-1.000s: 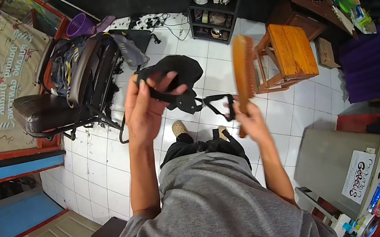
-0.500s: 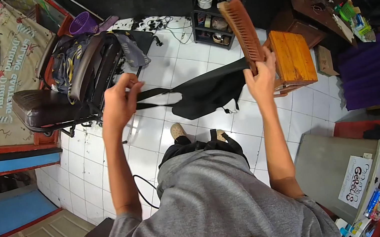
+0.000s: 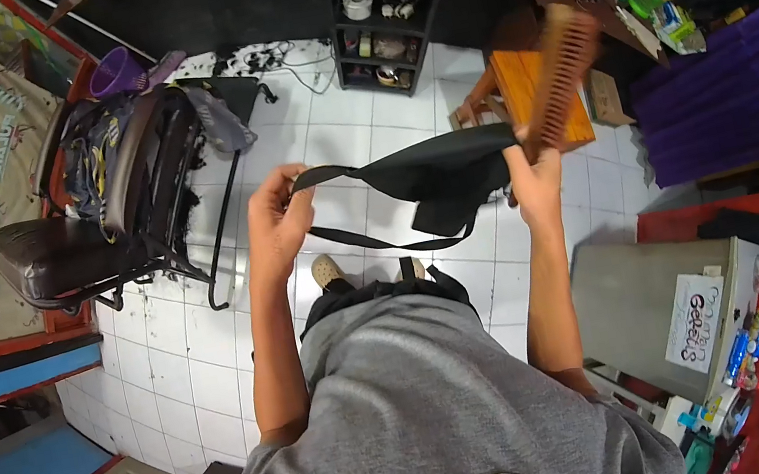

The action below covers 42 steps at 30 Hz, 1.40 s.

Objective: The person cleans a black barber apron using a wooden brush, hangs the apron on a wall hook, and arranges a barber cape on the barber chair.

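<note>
A black cloth item with straps (image 3: 445, 175) is stretched between my two hands, above the floor. My left hand (image 3: 280, 219) pinches one strap end, and a second strap hangs in a loop below it. Closed round the cloth's other end, my right hand (image 3: 534, 171) also grips a brown wooden comb (image 3: 561, 68). The comb points up and to the right, its teeth facing right, slightly blurred by motion.
A dark padded chair (image 3: 58, 255) with a patterned bag stands left. A wooden stool (image 3: 527, 94) is behind my right hand, near a black shelf (image 3: 384, 33). At right are a grey cabinet (image 3: 635, 304) and a purple cloth (image 3: 720, 96). Dark hair clippings lie on the floor.
The black cloth has risen and is spread wider between my hands, its lower strap now hanging in a loop. My left hand has moved right and down; the comb has tilted to the right.
</note>
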Each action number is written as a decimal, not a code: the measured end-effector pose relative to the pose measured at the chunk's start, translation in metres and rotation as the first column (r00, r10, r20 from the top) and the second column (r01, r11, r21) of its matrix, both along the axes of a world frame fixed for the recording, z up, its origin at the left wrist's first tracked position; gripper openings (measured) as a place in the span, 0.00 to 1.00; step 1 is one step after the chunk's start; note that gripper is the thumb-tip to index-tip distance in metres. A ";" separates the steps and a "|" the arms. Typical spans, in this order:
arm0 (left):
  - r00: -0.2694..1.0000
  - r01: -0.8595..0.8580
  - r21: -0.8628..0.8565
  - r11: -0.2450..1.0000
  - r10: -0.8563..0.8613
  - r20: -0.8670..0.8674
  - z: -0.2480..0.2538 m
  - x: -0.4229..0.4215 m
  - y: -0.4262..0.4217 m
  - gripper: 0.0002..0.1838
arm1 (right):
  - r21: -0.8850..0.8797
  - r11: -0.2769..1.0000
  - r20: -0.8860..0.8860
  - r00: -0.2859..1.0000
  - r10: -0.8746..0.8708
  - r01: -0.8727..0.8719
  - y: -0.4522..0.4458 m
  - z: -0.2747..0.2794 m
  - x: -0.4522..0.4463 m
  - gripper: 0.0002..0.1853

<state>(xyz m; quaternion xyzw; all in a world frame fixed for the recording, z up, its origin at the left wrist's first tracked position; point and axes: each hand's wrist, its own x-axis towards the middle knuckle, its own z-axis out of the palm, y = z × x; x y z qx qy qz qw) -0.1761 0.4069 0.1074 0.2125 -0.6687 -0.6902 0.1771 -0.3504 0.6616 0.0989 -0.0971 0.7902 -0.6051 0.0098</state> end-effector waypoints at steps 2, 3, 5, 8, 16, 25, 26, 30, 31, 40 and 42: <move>0.977 0.213 0.295 0.931 -0.197 -0.081 -0.003 -0.002 0.005 0.18 | -0.155 0.983 0.250 0.967 -0.055 0.097 -0.003 0.019 0.012 0.02; 0.948 0.312 0.508 0.802 -0.302 -0.106 -0.020 -0.002 0.006 0.29 | -0.158 0.982 0.247 0.967 -0.060 0.102 -0.002 0.015 0.013 0.02; 0.830 0.536 0.734 0.418 -0.420 -0.367 -0.083 -0.005 0.002 0.36 | -0.232 0.972 0.090 0.996 -0.022 0.042 0.003 0.004 0.016 0.03; 0.933 0.333 0.937 -0.108 -0.105 -0.344 -0.133 -0.017 0.038 0.46 | -0.458 0.887 0.245 0.968 0.059 0.062 -0.002 0.028 0.035 0.06; 0.745 -0.004 0.962 0.275 -0.640 0.186 -0.181 -0.067 0.098 0.25 | -0.479 0.874 0.232 0.972 0.041 0.077 -0.012 0.027 0.057 0.12; 0.802 0.389 0.255 0.885 -0.461 0.380 -0.148 -0.068 0.025 0.13 | -0.218 0.975 0.022 0.999 -0.034 0.038 0.043 0.042 0.051 0.14; 0.797 0.393 0.259 0.882 -0.468 0.382 -0.128 -0.070 0.021 0.13 | -0.227 0.974 -0.006 1.000 0.000 -0.002 0.044 0.047 0.054 0.15; 0.865 0.385 0.194 0.902 -0.426 0.266 -0.049 -0.067 -0.009 0.10 | -0.002 0.998 -0.098 0.994 0.055 -0.056 0.052 0.029 0.054 0.15; 0.918 0.365 0.348 0.864 -0.395 0.017 -0.044 -0.065 -0.013 0.11 | 0.049 0.998 -0.013 1.000 -0.026 0.027 0.050 0.029 0.058 0.15; 0.993 0.114 0.222 0.968 -0.111 -0.027 -0.060 -0.027 -0.038 0.14 | -0.193 0.972 0.105 0.988 -0.112 0.131 0.040 0.022 0.064 0.12; 0.995 0.091 0.220 0.971 -0.081 -0.055 -0.082 -0.026 -0.042 0.11 | -0.109 0.992 0.124 0.991 -0.052 0.065 0.033 0.018 0.063 0.11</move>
